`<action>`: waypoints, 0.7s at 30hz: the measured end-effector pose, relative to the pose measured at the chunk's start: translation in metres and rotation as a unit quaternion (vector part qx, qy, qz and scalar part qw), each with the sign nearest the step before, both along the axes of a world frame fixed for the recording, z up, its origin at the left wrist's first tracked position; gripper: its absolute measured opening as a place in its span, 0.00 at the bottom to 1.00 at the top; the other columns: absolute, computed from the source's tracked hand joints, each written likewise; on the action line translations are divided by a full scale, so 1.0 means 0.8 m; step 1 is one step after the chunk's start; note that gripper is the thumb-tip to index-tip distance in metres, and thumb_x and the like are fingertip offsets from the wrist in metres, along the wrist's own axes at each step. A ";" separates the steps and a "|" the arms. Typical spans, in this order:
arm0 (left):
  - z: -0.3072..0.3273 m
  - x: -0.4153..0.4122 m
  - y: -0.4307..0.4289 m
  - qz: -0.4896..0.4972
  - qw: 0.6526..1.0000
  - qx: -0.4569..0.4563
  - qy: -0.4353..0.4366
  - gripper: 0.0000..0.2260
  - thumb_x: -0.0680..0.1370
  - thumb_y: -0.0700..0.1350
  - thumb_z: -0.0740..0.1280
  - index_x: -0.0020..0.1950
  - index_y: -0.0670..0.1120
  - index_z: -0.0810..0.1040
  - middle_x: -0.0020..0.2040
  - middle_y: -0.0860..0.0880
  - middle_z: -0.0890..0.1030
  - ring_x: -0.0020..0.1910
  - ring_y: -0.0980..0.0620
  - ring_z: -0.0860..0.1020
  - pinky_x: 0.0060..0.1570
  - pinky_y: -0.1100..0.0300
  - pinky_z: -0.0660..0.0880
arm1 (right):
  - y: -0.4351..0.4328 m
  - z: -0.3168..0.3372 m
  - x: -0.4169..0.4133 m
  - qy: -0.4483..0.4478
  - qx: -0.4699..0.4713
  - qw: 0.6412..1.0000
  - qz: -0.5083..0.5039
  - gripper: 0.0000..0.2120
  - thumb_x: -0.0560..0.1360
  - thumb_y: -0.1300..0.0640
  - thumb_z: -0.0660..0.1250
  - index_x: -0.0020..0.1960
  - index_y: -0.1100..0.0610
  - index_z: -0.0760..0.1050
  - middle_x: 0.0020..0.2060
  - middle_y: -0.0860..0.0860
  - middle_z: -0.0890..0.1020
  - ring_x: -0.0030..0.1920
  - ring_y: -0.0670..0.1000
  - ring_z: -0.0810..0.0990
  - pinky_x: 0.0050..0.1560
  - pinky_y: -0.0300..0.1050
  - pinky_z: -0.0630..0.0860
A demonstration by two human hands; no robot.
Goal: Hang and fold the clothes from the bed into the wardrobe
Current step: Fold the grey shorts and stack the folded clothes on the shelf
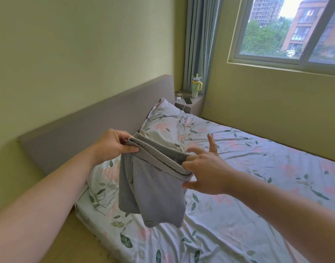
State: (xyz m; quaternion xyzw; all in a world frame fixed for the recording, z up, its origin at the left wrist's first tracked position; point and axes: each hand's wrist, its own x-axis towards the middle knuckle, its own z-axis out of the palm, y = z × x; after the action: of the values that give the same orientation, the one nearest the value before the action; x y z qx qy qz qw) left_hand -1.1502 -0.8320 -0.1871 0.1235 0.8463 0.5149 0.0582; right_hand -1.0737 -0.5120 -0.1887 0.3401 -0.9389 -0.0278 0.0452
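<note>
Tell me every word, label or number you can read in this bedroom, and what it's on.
No text here can be read.
On the grey shorts: a small hem patch, too blurred to read.
On the tumbler: no legible label.
On the phone: dark screen, nothing shown.

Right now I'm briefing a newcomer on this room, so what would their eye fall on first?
The grey garment, held at the centre by its top edge between the left hand and right hand, hanging above the floral-sheeted bed. Next, the window at upper right, and the green bottle on the corner shelf.
</note>
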 end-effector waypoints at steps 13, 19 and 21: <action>0.006 -0.001 0.035 -0.028 0.999 0.025 -0.019 0.25 0.74 0.37 0.76 0.69 0.52 0.77 0.53 0.41 0.81 0.56 0.43 0.81 0.63 0.49 0.78 | 0.029 0.010 -0.039 -0.156 -0.426 0.876 -0.165 0.31 0.70 0.61 0.77 0.57 0.36 0.64 0.57 0.47 0.74 0.47 0.52 0.80 0.36 0.37 0.73; 0.002 -0.003 0.060 -0.062 0.995 -0.067 -0.043 0.09 0.73 0.38 0.78 0.51 0.45 0.82 0.46 0.44 0.83 0.46 0.52 0.80 0.52 0.52 0.77 | 0.052 0.014 -0.050 -0.302 -0.408 0.824 -0.252 0.31 0.68 0.68 0.78 0.67 0.49 0.74 0.49 0.50 0.84 0.49 0.53 0.85 0.51 0.54 0.84; -0.004 -0.008 0.064 -0.064 0.992 -0.085 -0.061 0.13 0.71 0.42 0.79 0.52 0.41 0.81 0.49 0.37 0.82 0.46 0.49 0.79 0.54 0.47 0.77 | 0.061 0.010 -0.049 -0.270 -0.384 0.842 -0.266 0.23 0.69 0.64 0.79 0.59 0.48 0.78 0.47 0.50 0.85 0.49 0.53 0.85 0.52 0.56 0.83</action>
State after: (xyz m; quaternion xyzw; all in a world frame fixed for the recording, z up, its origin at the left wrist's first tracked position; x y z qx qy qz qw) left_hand -1.1566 -0.7808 -0.1900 0.1400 0.8723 0.4427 0.1532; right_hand -1.1126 -0.4636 -0.1805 0.0271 -0.9038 0.4171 -0.0918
